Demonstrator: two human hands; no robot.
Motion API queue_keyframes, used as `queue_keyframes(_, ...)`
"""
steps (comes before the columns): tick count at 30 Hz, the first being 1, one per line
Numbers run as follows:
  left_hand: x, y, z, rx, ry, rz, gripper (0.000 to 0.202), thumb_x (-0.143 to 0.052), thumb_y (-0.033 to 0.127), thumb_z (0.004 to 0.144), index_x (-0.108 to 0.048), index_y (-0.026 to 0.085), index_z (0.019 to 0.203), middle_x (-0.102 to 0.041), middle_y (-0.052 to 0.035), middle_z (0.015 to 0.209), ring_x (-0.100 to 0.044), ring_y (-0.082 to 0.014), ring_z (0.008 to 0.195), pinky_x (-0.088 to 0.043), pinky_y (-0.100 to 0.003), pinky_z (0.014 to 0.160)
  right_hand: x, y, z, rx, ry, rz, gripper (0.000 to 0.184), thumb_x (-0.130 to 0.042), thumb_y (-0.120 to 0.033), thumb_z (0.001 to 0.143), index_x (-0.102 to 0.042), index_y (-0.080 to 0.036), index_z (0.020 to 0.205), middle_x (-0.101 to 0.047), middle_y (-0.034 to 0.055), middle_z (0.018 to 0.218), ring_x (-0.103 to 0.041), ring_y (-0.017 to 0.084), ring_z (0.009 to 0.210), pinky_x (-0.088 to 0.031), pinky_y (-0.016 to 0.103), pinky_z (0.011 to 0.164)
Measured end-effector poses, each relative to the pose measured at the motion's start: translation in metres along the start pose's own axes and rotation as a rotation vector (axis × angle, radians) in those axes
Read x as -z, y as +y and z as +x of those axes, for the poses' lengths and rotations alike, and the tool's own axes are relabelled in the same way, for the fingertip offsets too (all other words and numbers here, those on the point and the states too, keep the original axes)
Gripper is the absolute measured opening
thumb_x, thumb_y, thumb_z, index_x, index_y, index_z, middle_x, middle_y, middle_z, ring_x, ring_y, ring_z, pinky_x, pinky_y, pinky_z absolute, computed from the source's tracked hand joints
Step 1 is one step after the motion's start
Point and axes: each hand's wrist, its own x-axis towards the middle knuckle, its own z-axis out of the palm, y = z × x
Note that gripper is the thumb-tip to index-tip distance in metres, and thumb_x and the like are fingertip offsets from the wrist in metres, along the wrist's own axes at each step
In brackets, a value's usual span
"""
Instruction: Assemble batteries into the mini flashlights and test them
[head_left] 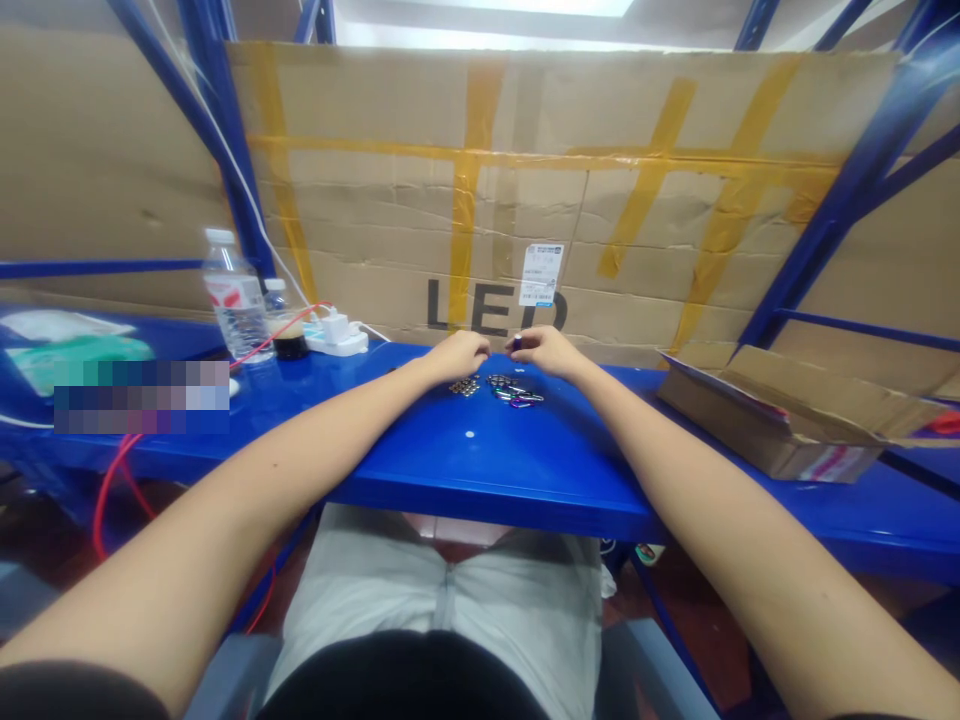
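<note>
Both my arms reach forward over the blue table. My left hand is closed, its fingertips pressed together; whatever they hold, if anything, is too small to make out. Across a narrow gap, my right hand pinches a small dark piece between thumb and fingers. Just below the left hand lies a cluster of small metal rings. A second group of small metal parts sits between the hands. Nearer to me are several shiny coloured metal pieces, clip-like in shape, with purple and green among them.
At the left stand a water bottle, a smaller bottle with dark liquid and a white power strip with red cables. An open cardboard box is at the right. A large taped carton forms the back wall.
</note>
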Motion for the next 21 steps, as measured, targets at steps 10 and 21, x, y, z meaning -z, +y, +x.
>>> queue_keyframes(10,0.001,0.009,0.003,0.272,-0.247,0.066,0.012,-0.069,0.026,0.081,-0.074,0.015,0.082,-0.074,-0.01,0.082,-0.066,-0.0203,0.072,-0.05,-0.029,0.069,0.014,0.015,-0.002,-0.36,0.106,0.313,0.015,-0.077,-0.004,0.068,-0.069,-0.013,0.077,-0.077,0.0131,0.091,-0.071,0.018,0.078,-0.059,0.029,0.073)
queue_keyframes(21,-0.007,-0.01,0.008,0.268,-0.233,0.038,0.015,-0.064,0.007,0.067,-0.07,0.017,0.077,-0.074,-0.0087,0.086,-0.068,-0.0214,0.078,-0.051,-0.029,0.071,0.009,0.03,-0.003,-0.313,-0.139,0.033,0.023,-0.077,-0.001,0.057,-0.078,-0.017,0.072,-0.077,0.004,0.08,-0.066,0.016,0.074,-0.054,0.027,0.073)
